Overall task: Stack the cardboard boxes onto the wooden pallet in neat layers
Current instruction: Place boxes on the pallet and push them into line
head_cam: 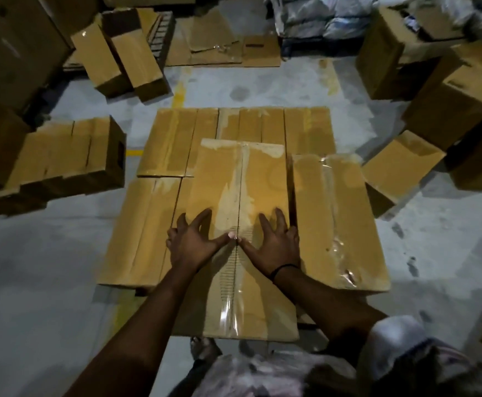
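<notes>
A long taped cardboard box (242, 181) lies on top of a lower layer of boxes (174, 138) in the middle of the floor. Both my hands press flat on its top, thumbs touching over the tape seam: my left hand (194, 242) on the left half, my right hand (274, 242) on the right half, fingers spread. A second upper box (337, 219) lies right beside it on the right. The lower layer shows at the left and far side. The pallet is hidden beneath the boxes.
Loose cardboard boxes (70, 156) lie on the grey concrete floor to the left, more boxes (119, 58) lean at the far left, and others (400, 167) stand to the right. Flattened cardboard (219, 41) lies at the back. Wrapped bundles (328, 18) stand far right.
</notes>
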